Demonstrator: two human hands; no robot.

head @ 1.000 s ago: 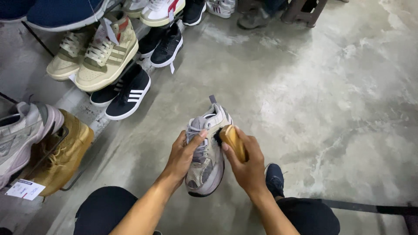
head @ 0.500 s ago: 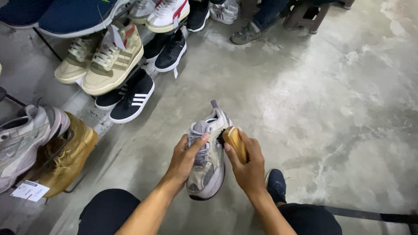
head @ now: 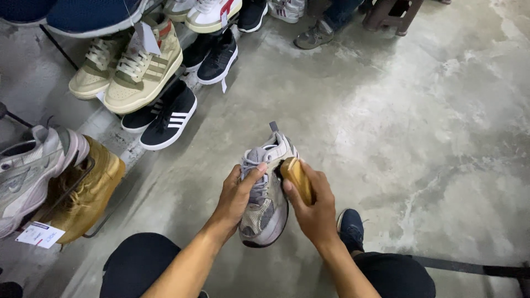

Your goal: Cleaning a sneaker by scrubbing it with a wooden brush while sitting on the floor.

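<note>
My left hand (head: 236, 197) grips a grey and beige sneaker (head: 266, 207) from its left side, thumb over the grey laces, toe pointing toward me. My right hand (head: 312, 207) holds a wooden-backed brush (head: 298, 177) against the sneaker's right side near the collar. The brush bristles are hidden against the shoe. Both hands are above my knees, over the concrete floor.
Shoes line the left: beige high-tops (head: 142, 69), black striped sneakers (head: 168, 117), a black pair (head: 218, 58), a tan boot (head: 88, 190) and a grey sneaker (head: 30, 171) on a wire rack with a paper tag (head: 40, 234). Another person's foot (head: 316, 36) and a stool (head: 389, 14) are at the top.
The view has shifted slightly, so the shoe rows sit a bit lower in the frame. The hands, sneaker and brush have barely moved.
</note>
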